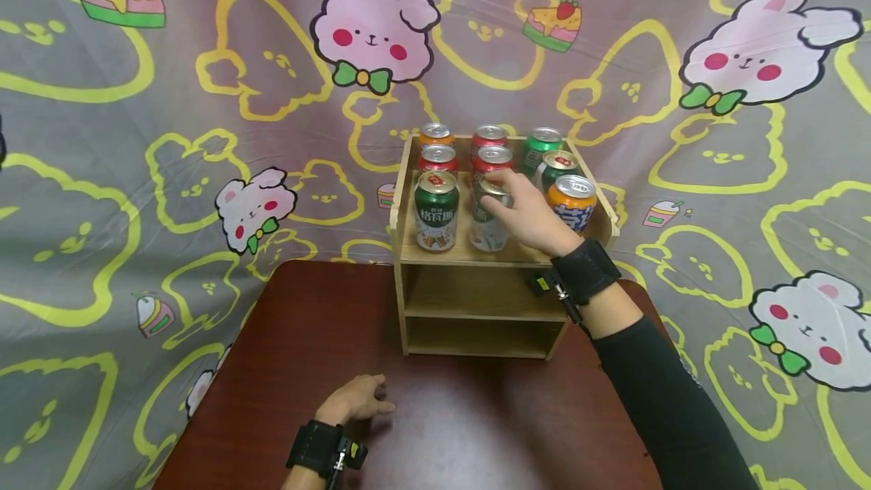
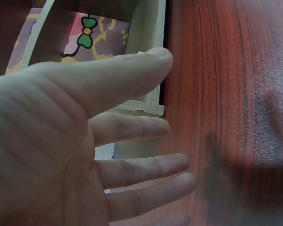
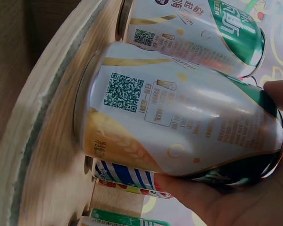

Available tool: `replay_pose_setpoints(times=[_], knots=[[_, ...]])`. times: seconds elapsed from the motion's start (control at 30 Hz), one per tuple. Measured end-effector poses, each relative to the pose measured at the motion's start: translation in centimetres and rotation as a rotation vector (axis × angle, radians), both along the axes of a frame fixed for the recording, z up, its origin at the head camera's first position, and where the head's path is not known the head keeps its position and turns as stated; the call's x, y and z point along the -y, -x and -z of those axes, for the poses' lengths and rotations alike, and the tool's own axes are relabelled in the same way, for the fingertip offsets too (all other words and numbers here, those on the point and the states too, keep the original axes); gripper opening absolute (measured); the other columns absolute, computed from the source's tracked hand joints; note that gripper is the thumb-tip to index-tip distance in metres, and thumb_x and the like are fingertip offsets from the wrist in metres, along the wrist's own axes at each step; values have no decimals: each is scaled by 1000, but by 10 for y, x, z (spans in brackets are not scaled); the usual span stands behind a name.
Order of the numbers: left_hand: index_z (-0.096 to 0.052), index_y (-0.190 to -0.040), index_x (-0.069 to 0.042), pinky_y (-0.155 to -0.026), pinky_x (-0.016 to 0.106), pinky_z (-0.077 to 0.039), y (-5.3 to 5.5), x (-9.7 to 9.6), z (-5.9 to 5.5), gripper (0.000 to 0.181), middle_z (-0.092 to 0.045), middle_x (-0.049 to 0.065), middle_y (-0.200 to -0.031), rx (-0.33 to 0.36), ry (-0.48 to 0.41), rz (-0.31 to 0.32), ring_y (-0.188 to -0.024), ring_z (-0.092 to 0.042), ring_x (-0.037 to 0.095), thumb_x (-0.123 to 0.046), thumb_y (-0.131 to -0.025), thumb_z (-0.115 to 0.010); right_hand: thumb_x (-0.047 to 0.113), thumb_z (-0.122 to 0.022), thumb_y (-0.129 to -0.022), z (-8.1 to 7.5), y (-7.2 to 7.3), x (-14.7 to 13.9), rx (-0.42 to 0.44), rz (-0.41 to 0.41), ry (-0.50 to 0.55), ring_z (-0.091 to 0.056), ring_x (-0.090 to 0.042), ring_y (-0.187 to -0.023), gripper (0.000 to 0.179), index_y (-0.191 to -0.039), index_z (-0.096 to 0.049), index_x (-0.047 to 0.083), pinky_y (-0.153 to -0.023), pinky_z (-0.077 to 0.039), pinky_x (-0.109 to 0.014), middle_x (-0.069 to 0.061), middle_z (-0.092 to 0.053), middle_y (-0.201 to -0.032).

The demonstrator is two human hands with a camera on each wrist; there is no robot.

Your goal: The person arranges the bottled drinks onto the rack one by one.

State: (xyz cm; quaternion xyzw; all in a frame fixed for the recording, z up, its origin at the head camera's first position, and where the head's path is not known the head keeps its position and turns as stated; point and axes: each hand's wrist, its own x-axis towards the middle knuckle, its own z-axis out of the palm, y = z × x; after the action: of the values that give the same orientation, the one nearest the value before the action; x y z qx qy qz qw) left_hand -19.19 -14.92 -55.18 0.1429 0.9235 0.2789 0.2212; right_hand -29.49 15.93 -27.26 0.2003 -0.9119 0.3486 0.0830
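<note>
My right hand [image 1: 532,212] reaches over the wooden rack's top shelf and grips a white and green drink can [image 1: 488,231] near its upper end, in the middle of the front row. Up close in the right wrist view, thumb and fingers lie on both sides of this can [image 3: 179,117], whose base is at the shelf board. A matching can [image 1: 436,212] stands to its left, and an orange can [image 1: 573,201] to its right. Low over the table, in front of the rack, my left hand [image 1: 357,399] holds nothing; its fingers [image 2: 141,169] are spread and relaxed.
Behind the front row stand several red, green and orange cans, among them a red can [image 1: 491,160] and a green can [image 1: 542,148]. The wooden rack [image 1: 476,254] has two lower compartments and sits on a dark red table [image 1: 327,308]. A patterned curtain [image 1: 272,119] hangs behind.
</note>
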Motion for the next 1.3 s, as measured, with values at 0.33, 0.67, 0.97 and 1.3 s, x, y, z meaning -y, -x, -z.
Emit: replay_pose_setpoints(times=[0.33,0.67,0.97,1.3], knots=[[-57,-120,4,-84,53,-45,-1,1,-1,49,-64,20,-109,2,-5,-1,-102,-60,37,-24,-83,-73,34,-56,-94,3,-9,13,-85,177,-52,-44,-38,-115,43,-130,-51,11,-90,-40,-53,-23,-37,-131],[-56,-122,5,-86,53,-44,-1,1,-2,52,-63,20,-110,-6,8,-9,-104,-59,37,-27,-84,-72,36,-60,-92,6,-9,27,-204,281,-110,-52,-36,-103,39,-119,-55,8,-79,-46,-50,-23,-46,-118],[-55,-125,5,-87,54,-43,-2,2,1,55,-61,21,-114,9,7,-27,-107,-56,38,-29,-85,-70,37,-60,-92,4,-8,18,-129,203,-81,-49,-33,-106,41,-124,-55,11,-84,-44,-48,-19,-44,-123],[-56,-123,4,-86,54,-43,-3,5,-2,50,-60,21,-115,29,-3,-29,-107,-56,38,-28,-87,-69,27,-60,-93,4,-4,5,-112,83,0,-41,-32,-115,37,-125,-55,8,-93,-38,-49,-19,-41,-125]])
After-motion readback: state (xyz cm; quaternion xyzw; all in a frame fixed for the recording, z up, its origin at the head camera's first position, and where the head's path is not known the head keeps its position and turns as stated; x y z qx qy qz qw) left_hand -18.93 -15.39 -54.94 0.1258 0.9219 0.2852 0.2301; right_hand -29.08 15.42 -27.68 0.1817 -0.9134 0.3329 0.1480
